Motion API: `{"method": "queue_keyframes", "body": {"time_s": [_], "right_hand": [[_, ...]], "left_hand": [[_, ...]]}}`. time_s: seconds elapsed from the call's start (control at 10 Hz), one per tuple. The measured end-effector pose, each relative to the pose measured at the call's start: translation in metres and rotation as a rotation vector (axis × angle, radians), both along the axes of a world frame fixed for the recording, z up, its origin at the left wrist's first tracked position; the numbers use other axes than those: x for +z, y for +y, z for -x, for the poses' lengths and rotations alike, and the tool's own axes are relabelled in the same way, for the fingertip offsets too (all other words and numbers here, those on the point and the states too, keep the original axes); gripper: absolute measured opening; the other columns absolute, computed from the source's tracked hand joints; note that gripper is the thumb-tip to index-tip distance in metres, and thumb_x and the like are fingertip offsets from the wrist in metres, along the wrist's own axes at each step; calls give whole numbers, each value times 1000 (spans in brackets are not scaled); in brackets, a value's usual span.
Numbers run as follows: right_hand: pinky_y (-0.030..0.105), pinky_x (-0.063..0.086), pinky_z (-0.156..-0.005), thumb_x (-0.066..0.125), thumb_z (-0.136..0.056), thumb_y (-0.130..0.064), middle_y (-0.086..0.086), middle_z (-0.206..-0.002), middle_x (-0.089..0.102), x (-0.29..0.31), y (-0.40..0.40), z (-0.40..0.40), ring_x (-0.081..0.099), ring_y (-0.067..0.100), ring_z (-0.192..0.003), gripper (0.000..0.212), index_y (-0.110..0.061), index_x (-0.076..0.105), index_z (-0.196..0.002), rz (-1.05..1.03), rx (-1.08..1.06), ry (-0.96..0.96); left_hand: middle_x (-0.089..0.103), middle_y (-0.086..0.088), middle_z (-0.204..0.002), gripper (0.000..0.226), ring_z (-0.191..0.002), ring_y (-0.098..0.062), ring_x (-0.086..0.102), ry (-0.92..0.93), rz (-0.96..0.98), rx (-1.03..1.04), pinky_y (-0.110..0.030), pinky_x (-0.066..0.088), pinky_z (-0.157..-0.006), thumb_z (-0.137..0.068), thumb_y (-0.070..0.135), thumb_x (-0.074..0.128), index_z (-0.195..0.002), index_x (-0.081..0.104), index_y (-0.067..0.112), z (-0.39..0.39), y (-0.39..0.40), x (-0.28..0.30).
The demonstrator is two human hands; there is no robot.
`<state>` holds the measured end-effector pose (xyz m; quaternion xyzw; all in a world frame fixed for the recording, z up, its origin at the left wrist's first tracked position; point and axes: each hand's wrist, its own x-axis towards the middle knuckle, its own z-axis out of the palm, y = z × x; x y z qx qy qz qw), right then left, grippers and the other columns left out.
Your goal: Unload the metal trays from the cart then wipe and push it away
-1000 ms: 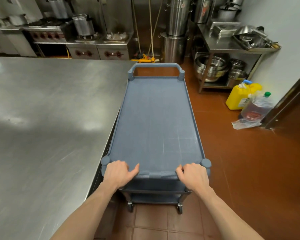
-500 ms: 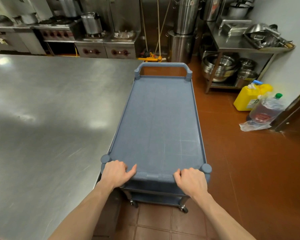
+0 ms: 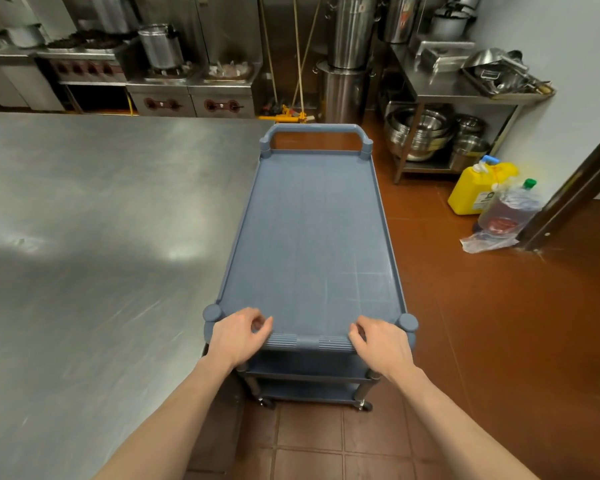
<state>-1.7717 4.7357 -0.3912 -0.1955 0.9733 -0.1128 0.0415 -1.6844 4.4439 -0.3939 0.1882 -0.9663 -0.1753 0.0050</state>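
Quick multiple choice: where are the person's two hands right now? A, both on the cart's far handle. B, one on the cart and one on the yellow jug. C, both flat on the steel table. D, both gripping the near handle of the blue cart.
D: the left hand and right hand both curl round the near handle of the blue cart.

— What was the cart (image 3: 312,244) made of?

— Blue-grey plastic, matt, its top finely textured with faint pale scratches; the near handle (image 3: 307,342) was ribbed. Its legs (image 3: 362,393) looked like bare metal.

— And the table (image 3: 84,254)?

— Brushed steel, smooth, with soft glare patches and fine scuff lines.

— The floor (image 3: 499,341)?

— Reddish-brown tile, dull sheen, dark grout.

— Anything else?

— Polished steel pots (image 3: 347,32) and bowls (image 3: 420,133), quite glossy. A yellow plastic jug (image 3: 471,188), and a clear bottle (image 3: 506,213) in thin crinkled film.
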Motion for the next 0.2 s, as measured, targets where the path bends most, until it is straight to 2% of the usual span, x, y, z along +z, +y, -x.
{"method": "queue_keyframes", "body": {"time_s": [0.1, 0.2], "right_hand": [[40, 51, -100, 38, -106, -56, -4, -120, 73, 3, 2, -2, 67, 20, -112, 47, -24, 68, -122, 258, -15, -64], [36, 32, -124, 33, -109, -53, -5, -154, 53, 32, -8, -8, 46, 13, -145, 55, -23, 52, -151, 620, -161, -129]], "left_hand": [[70, 10, -132, 32, -127, -13, 63, 224, -342, 112, -30, 44, -104, -107, 41, 55, -129, 71, 24, 0, 0, 5], [61, 4, -150, 43, -143, -15, 53, 456, -690, 241, -37, 36, -124, -111, 37, 49, -148, 59, 17, 11, 2, 23]]}}
